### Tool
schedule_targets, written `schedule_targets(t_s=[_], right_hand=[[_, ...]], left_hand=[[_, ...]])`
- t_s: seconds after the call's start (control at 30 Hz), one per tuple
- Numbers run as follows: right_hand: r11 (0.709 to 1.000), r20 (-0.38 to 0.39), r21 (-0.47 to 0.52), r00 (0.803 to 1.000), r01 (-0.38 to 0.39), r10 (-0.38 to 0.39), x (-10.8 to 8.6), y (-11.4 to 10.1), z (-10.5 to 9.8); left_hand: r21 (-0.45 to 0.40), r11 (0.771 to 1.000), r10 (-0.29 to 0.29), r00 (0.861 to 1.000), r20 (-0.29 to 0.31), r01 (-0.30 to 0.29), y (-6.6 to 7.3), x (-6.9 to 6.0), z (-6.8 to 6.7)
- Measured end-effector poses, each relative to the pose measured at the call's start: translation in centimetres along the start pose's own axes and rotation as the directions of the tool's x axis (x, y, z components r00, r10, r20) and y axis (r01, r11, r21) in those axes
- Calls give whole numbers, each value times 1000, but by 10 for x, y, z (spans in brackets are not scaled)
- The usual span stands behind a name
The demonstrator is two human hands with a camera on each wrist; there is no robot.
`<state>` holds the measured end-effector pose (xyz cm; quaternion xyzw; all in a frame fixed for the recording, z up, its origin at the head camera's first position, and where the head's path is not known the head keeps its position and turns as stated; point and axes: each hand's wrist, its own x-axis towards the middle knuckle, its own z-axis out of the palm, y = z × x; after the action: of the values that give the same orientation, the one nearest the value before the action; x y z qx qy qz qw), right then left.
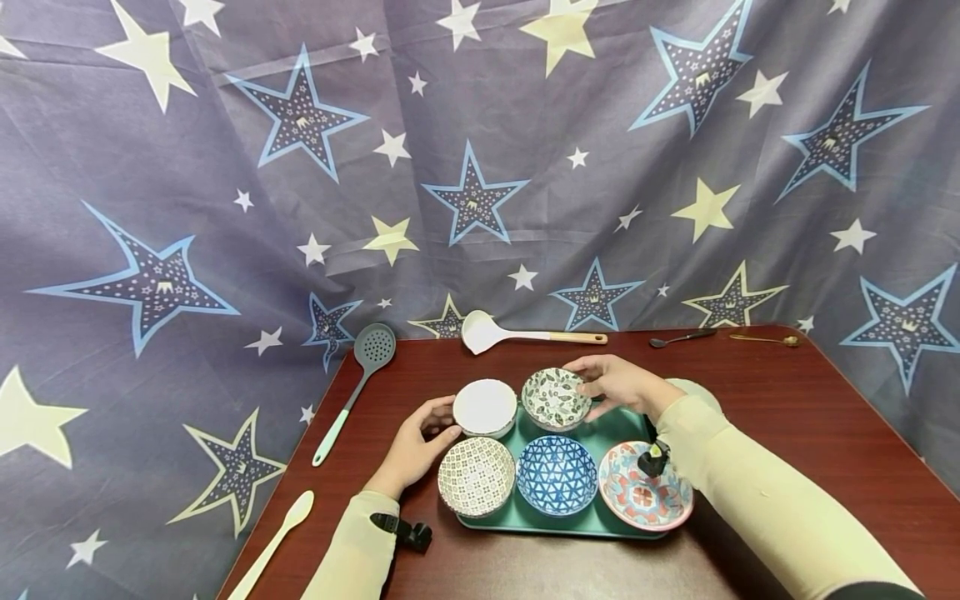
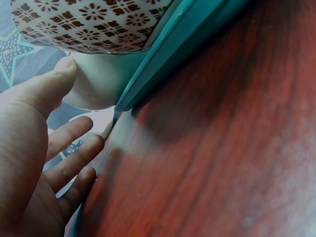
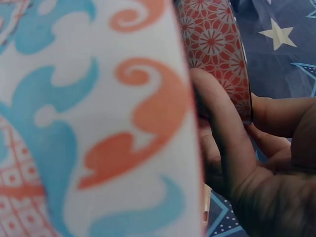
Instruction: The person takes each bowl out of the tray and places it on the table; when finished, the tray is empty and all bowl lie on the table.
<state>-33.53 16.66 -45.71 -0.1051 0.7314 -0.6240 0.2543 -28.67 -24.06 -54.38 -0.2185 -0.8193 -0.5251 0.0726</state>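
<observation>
My left hand [image 1: 418, 443] is at the left side of a white bowl [image 1: 485, 407], its thumb against the bowl's wall [image 2: 94, 81]. The lower fingers stand apart from the bowl, loosely bent. With thumb and fingers my right hand [image 1: 618, 385] pinches the right side of a leaf-patterned bowl [image 1: 553, 398], whose red flowered outside [image 3: 215, 47] shows in the right wrist view. Both bowls are at the back of a teal tray [image 1: 555, 523]. Along the front sit a brown-patterned bowl [image 1: 476, 477], a blue triangle-patterned bowl [image 1: 557, 475] and a red-and-blue bowl [image 1: 637, 504].
A pale round dish [image 1: 697, 388] is partly hidden behind the right forearm. On the left lie a grey skimmer [image 1: 373, 348] and a cream spoon [image 1: 277, 537]. A white ladle [image 1: 483, 332] and two small spoons [image 1: 682, 337] lie along the back, before a star-patterned curtain [image 1: 480, 108].
</observation>
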Motion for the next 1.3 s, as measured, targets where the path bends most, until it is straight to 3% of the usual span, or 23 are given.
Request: schedule_targets(t_s=[0.57, 0.93, 1.3], right_hand=[[988, -13, 65, 990, 142, -141, -23, -13, -17], [979, -81, 85, 981, 184, -177, -41, -17, -21], [968, -163, 97, 963, 232, -215, -61, -14, -27]], left_hand=[[-10, 1000, 0, 1000, -6, 0, 1, 0, 0], [-24, 999, 31, 999, -13, -32, -1, 0, 2], [15, 1000, 6, 1000, 5, -6, -1, -1, -1]])
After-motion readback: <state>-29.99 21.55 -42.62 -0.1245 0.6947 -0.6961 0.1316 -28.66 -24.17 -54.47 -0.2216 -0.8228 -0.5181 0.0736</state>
